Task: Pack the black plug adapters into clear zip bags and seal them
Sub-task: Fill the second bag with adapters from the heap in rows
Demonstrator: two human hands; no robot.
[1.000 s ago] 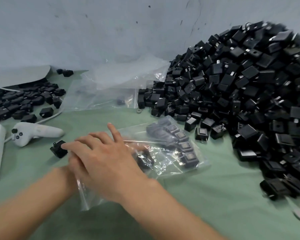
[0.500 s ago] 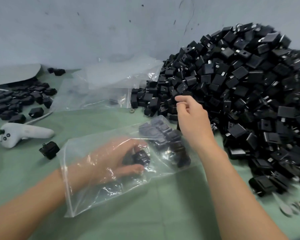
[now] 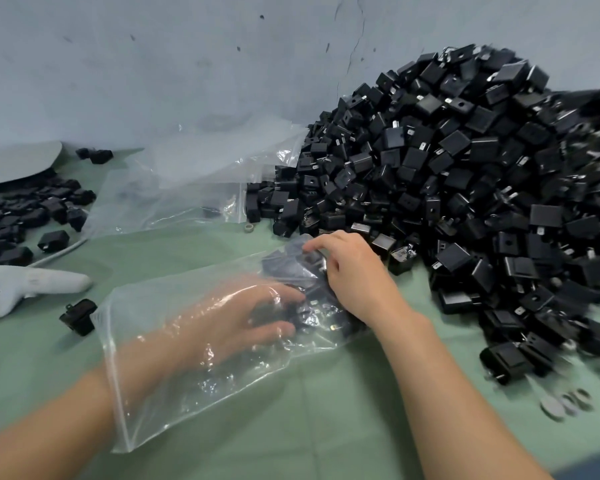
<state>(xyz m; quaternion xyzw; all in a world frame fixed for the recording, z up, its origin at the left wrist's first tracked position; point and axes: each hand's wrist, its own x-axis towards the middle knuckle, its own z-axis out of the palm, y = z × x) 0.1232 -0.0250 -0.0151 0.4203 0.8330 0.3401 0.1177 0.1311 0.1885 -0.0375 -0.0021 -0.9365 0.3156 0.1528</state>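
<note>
A clear zip bag (image 3: 160,393) lies on the green table cover, its mouth towards me. My left hand (image 3: 229,323) is inside it up to the wrist, fingers curled around a black plug adapter deep in the bag. Several more adapters (image 3: 291,268) are bunched at the bag's far end. My right hand (image 3: 354,275) rests on that far end from outside, fingertips pinching the plastic over the adapters. A big pile of black plug adapters (image 3: 465,161) fills the right side, touching the bag's far corner.
Empty clear bags (image 3: 187,188) lie crumpled at the back by the wall. A smaller group of adapters (image 3: 21,216) sits at the far left. A white controller (image 3: 32,285) and one loose adapter (image 3: 78,317) lie left of the bag. Grey discs (image 3: 561,403) lie near the right edge.
My right hand left the bag, reached to the pile's near edge, then came back down onto the bag's far end. My left hand went into the bag and stays there.
</note>
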